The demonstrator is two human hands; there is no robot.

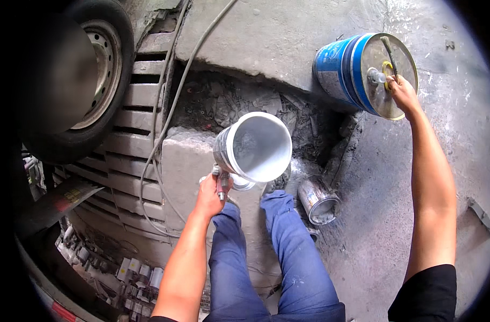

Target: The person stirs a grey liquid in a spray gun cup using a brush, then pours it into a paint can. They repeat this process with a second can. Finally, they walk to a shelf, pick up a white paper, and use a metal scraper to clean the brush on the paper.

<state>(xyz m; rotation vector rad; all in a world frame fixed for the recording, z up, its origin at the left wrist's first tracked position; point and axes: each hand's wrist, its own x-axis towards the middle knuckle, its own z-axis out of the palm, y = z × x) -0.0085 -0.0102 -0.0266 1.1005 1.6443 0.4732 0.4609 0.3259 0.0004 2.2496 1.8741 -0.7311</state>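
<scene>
My left hand [211,196] is closed on a metal spray gun [221,181] with a large open white cup [261,147] tilted toward me, pale grey inside. My right hand [403,95] is closed at the yellow handle [388,68] on the lid of a blue-and-silver metal drum [339,67] at the upper right. A brush [387,48] lies along the lid at my fingers; whether they grip it too I cannot tell. A clear plastic spout [376,77] sits beside the handle. Below the cup, near my right leg, a paint-smeared can [319,204] lies tilted.
A wheel [114,64] is at the upper left beside a slotted concrete grating [135,142] crossed by hoses [200,40]. A rubble-filled pit [229,94] lies ahead. A loose bar [481,217] is at the right; containers [140,271] are at the lower left.
</scene>
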